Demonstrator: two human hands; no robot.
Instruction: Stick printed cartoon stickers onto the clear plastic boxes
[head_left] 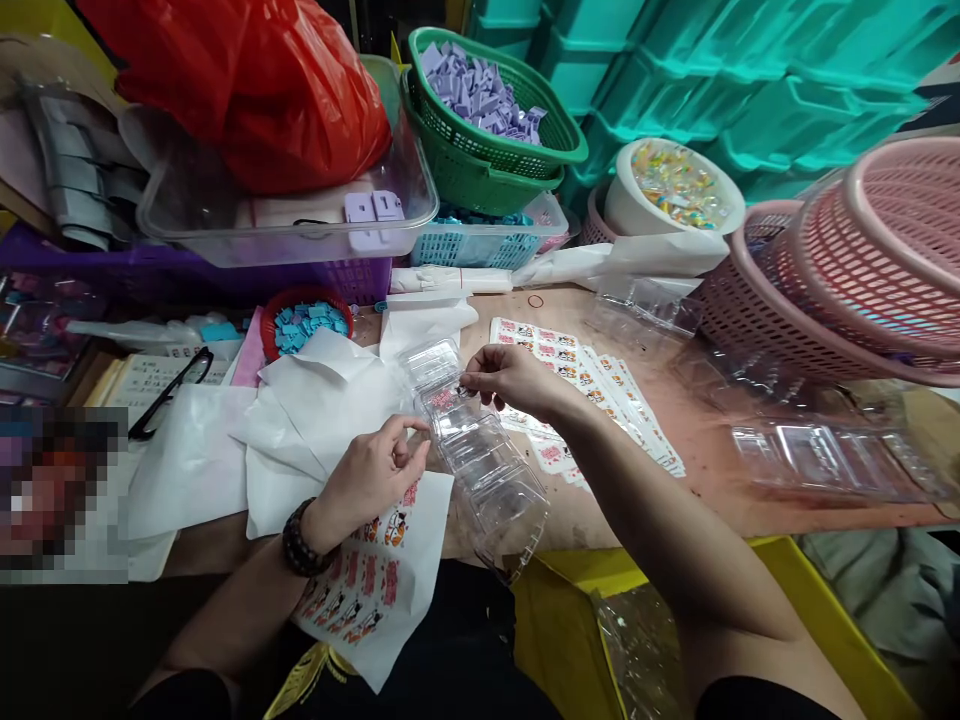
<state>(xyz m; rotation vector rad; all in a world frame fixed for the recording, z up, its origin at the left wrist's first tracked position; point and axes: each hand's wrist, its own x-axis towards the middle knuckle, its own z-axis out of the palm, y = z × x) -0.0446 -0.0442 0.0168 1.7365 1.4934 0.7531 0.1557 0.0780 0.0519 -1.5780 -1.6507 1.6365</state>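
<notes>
Nearest, past the edge of the bench (705, 490): a printed sticker sheet (416, 570), partly under the left wrist. Likely to slide down or crease if dragged by forearm or bracelet (298, 540).

Just beyond, between both hands: the clear plastic tray (487, 455), slantwise on the bench, near end at the edge. Light and springy by the look of it; could skid or tip if pressed there without bracing.

Left hand (371, 470): loosely curled at the tray's left side, narrow gap from thumb to forefinger, nothing visible between. Poor restraint, in that pose, against a twist.

Right hand (510, 380): thumb and forefinger pinched together over the tray's far part, beside a pink print (441, 398). Cannot tell whether holding anything. Risk of a wrinkled or crooked print from a sideways tug.

Right, close by: fanned sticker sheets (600, 380), partly beneath the right forearm; easily scattered by an elbow sweep.

Left: loose white papers (322, 390), apt to snag on a sleeve.

Far: green basket (574, 148), heaped with purple pieces (487, 95); possible spill from a knock.
</notes>
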